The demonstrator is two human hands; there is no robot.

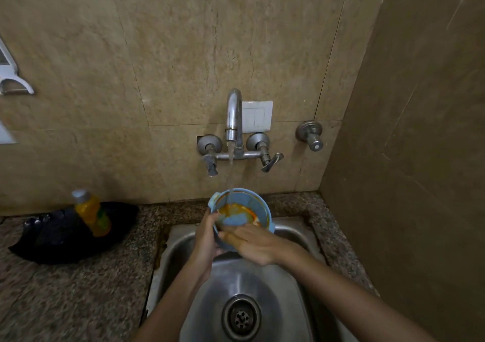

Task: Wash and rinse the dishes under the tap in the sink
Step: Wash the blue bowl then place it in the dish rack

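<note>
Drain (pixel 241 318) sits low in the near part of the steel sink (pixel 265 284), and both forearms reach over the basin from its near edge. Above the sink's far half, the left hand (pixel 207 236) grips the blue bowl (pixel 246 200) on its left side, fingers curled round the outer wall and the thumb up at the rim. The right hand (pixel 252 244) lies across the bowl's near wall with fingers stretched out toward the left, touching it rather than curling round it; motion blur hides finer detail.

The bowl is round, with no clear long axis. It is tipped so its mouth faces up and toward the person, and orange residue smears the inside. A small lug (pixel 212 200) sticks out from the rim on the far-left side. The bowl lies just beyond both hands, with the left hand at its side and the right hand in front.

A stream of water (pixel 231 173) falls into the bowl from the tap (pixel 234 116), mounted on the wall behind the sink. Left of the sink, on the speckled counter (pixel 65 294), a yellow bottle (pixel 93 214) stands on a black cloth (pixel 52 242).
</note>
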